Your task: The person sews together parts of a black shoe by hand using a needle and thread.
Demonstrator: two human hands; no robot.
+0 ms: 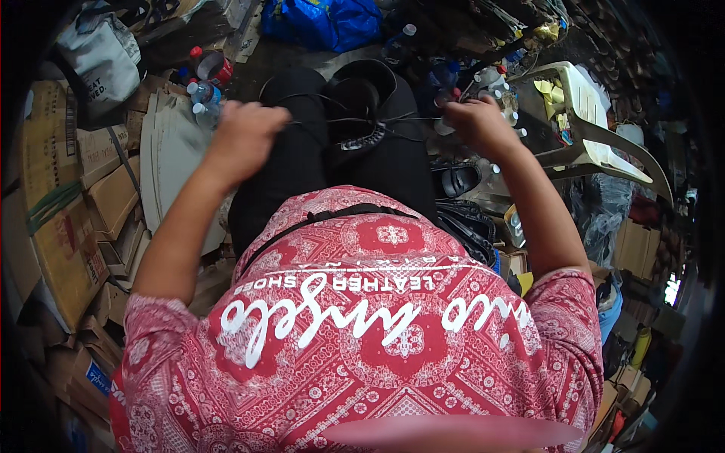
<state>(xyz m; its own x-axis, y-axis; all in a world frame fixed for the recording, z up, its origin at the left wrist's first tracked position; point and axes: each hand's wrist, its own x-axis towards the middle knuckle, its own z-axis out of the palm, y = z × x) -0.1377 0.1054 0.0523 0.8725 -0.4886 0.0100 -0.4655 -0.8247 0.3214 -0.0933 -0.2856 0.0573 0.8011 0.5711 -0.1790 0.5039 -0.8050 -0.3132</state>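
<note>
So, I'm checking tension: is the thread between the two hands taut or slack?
Taut toward the right hand: there the thread runs nearly straight from the black shoe. Elsewhere it curves loosely.

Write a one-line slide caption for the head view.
Left hand and right hand hold thread out either side of a black shoe.

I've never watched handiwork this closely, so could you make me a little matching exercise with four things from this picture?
Column one
1. Shoe at the centre
2. Plastic chair
3. Large bag
4. Left hand and right hand

Column two
A. Off-white, toward the right side of the picture
B. Curled, on opposite sides of the shoe
C. Bright blue, at the top edge of the picture
D. Black, with thin cords stretching out from it

Right pairs: 1-D, 2-A, 3-C, 4-B
</note>
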